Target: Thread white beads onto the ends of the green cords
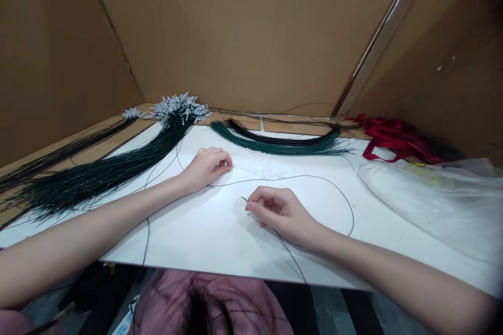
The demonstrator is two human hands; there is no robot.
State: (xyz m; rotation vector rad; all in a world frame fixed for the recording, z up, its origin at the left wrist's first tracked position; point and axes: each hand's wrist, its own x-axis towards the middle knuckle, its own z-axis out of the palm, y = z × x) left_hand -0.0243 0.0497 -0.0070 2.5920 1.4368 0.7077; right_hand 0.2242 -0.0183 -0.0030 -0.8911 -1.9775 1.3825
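Observation:
My right hand [280,211] rests on the white table top [220,235], fingers pinched on the end of a thin dark cord [334,186] that loops out to the right and back. My left hand [207,166] lies further back, fingers curled together at the edge of a small heap of tiny white beads [262,166]; what the fingertips hold is too small to make out. The cord's other stretch runs under my left hand.
A thick bundle of dark green cords with white bead ends [118,165] lies at the left. A curved green and black cord bundle [281,142] lies at the back. Red ribbons [396,138] and a clear plastic bag [432,204] sit right. Cardboard walls [243,31] surround the table.

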